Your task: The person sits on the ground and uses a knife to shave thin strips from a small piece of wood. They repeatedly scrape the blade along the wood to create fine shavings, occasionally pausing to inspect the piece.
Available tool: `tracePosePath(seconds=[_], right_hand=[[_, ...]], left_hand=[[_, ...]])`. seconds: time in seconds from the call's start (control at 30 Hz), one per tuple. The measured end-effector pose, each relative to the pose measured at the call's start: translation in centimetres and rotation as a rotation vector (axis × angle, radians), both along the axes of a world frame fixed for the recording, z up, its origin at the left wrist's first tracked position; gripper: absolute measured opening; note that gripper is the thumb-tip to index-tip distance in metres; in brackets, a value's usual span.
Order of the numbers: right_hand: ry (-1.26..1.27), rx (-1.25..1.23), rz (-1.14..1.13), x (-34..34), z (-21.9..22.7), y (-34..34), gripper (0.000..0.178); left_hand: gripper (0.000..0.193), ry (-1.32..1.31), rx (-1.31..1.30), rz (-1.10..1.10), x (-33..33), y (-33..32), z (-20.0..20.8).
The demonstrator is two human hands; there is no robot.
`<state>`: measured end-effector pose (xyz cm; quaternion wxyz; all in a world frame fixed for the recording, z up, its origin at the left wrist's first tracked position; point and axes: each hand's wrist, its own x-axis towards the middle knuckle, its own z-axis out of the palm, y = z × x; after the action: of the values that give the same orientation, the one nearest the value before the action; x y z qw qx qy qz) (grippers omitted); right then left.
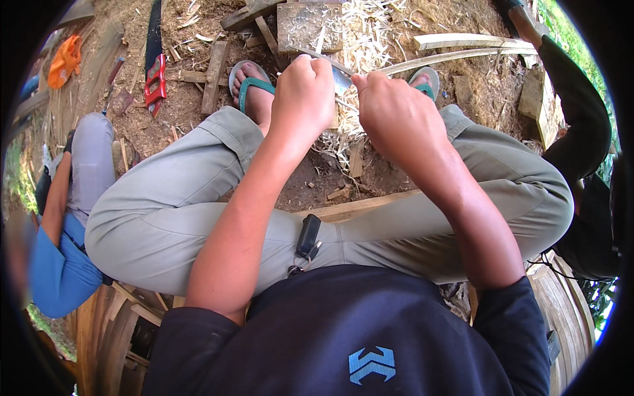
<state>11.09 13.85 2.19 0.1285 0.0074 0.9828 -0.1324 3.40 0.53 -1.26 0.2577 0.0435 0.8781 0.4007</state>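
My left hand (pixel 307 89) and my right hand (pixel 396 109) are both closed, side by side in front of me at knee height. Between them runs a two-handed bladed tool (pixel 341 82), a thin dark bar with a shiny metal face. My fists hide its ends. A narrow pale wood strip (pixel 321 39) sticks out just beyond the tool, over a wooden block (pixel 294 26). Curled wood shavings (pixel 366 39) lie thick around the block and below my hands.
A red-handled saw (pixel 155 82) lies at the far left, near an orange bag-like item (pixel 65 61). Long bent wood strips (pixel 472 43) and a wood block (pixel 541 102) are at the right. A person in blue (pixel 63 264) sits at the left; another person's dark-clothed limb (pixel 578 112) is at the right.
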Motion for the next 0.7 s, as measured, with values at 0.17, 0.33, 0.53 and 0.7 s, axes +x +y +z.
tracePosePath(seconds=[0.17, 0.33, 0.53, 0.7], right_hand=[[0.003, -0.047, -0.095, -0.3, -2.8, 0.0, 0.037], [0.175, -0.036, -0.021, -0.6, -4.6, 0.8, 0.037], [0.017, -0.066, -0.041, -0.5, -1.4, -0.3, 0.035], [-0.016, -0.060, -0.084, -0.2, -0.4, -0.4, 0.037]], left_hand=[[0.041, 0.007, -0.044, -0.030, 0.2, 0.3, 0.5], [0.040, 0.014, -0.039, -0.019, 0.4, 0.5, 0.2], [0.042, -0.033, 0.017, 0.035, -0.2, 0.0, 0.3], [0.042, -0.012, -0.008, 0.035, 0.2, 0.1, 0.0]])
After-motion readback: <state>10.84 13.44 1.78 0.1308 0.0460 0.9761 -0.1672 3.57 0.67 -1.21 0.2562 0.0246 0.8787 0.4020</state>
